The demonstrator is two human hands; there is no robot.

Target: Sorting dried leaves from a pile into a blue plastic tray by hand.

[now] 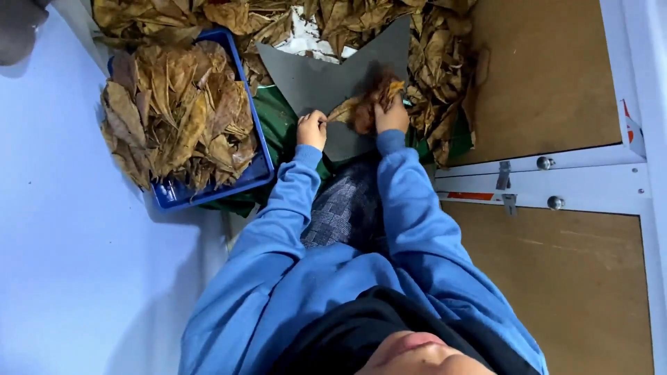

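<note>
Leaf (358, 110), dry and brown, lies on the grey sheet (313, 73) at about 12 o'clock from the person, pinched at its tip by the left hand (312, 130) and bunched in the right hand (392, 118); it looks light and crumbly, so gentle edge holds seem best.

**Setting: wall, panels, floor cover**

Plain pale blue-white wall (76, 264) fills the left side. On the right, brown board panels (549, 76) sit in a white frame (556, 177) with two round metal knobs (545, 162) and small metal latches. Green cloth (274, 118) covers the floor. Light is even and soft, with faint shadows on the wall.
</note>
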